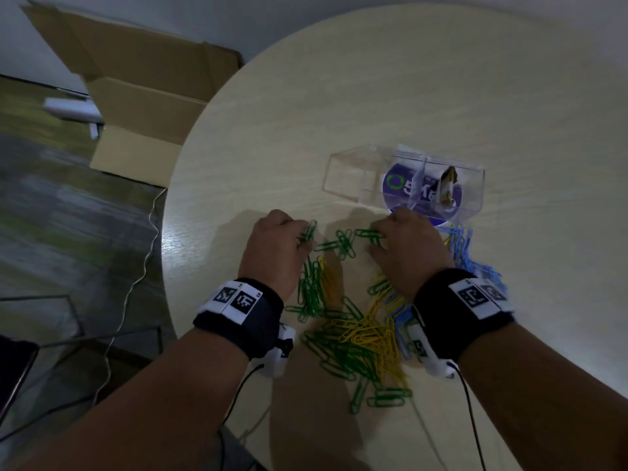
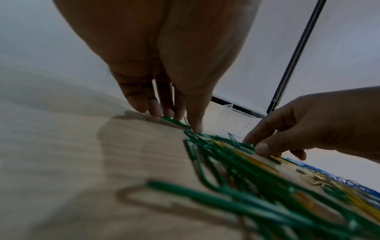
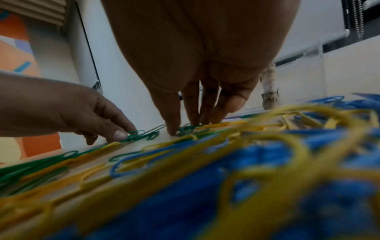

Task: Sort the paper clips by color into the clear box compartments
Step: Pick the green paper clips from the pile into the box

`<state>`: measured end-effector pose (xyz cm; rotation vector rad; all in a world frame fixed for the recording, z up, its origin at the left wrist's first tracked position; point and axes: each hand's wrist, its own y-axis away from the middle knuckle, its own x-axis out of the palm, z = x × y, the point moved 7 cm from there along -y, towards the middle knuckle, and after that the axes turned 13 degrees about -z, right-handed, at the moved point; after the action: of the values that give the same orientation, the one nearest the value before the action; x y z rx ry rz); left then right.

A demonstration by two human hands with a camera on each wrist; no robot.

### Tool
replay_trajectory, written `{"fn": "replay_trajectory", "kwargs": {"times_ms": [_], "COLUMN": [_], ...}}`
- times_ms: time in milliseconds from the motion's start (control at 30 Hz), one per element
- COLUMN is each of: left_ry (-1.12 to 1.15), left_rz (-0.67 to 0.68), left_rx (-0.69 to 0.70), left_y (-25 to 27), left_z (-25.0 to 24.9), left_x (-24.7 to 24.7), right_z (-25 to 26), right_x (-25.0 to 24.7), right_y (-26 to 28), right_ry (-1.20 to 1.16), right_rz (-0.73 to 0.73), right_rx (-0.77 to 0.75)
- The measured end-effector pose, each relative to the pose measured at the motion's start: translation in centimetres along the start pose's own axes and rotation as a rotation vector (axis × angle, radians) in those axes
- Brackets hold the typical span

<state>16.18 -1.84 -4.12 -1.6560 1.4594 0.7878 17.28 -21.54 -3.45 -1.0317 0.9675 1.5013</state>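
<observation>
A mixed heap of paper clips lies on the round table (image 1: 339,96): green clips (image 1: 343,244) between my hands, yellow clips (image 1: 367,334) nearer me, blue clips (image 1: 465,253) on the right. The clear compartment box (image 1: 343,171) stands just beyond the heap. My left hand (image 1: 304,237) pinches a few green clips (image 1: 310,229) at the heap's far left. In the left wrist view its fingertips (image 2: 174,116) reach down onto the clips. My right hand (image 1: 373,241) pinches green clips (image 1: 367,233) between thumb (image 3: 172,128) and fingers, right in front of the box.
The box's right compartments show a purple round label (image 1: 399,185) and a small brownish object (image 1: 448,185). An open cardboard carton (image 1: 146,107) stands on the floor to the left, past the table edge. Cables (image 1: 136,287) trail from my wrists and across the floor.
</observation>
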Motion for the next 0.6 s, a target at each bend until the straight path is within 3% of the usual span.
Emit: {"fn": "replay_trajectory", "kwargs": {"times_ms": [133,233,367,500,600], "left_ry": [-0.060,-0.203,-0.188,-0.106,-0.113], "left_rz": [0.033,0.065,0.163,0.070,0.105], "left_rx": [0.114,0.155,0.083,0.067,0.094], "left_y": [0.0,-0.1,-0.5,-1.2,-0.7], "left_z": [-0.1,0.7,1.2,-0.2,-0.7], "left_x": [-0.5,-1.1,-1.2,-1.6,-0.8], "right_z": [0.2,-0.2,-0.6,-0.1,1.2], "right_x": [-0.4,0.1,-0.1,-0.7,0.4], "right_y": [-0.2,-0.3,-0.1,-0.8,-1.3], "right_ry": [-0.004,-0.052,-0.113,-0.235,-0.201], "right_rz": [-0.015,0.031,0.026,-0.019,0.041], "right_rx": [-0.041,0.015,0.085,0.189,0.203]}}
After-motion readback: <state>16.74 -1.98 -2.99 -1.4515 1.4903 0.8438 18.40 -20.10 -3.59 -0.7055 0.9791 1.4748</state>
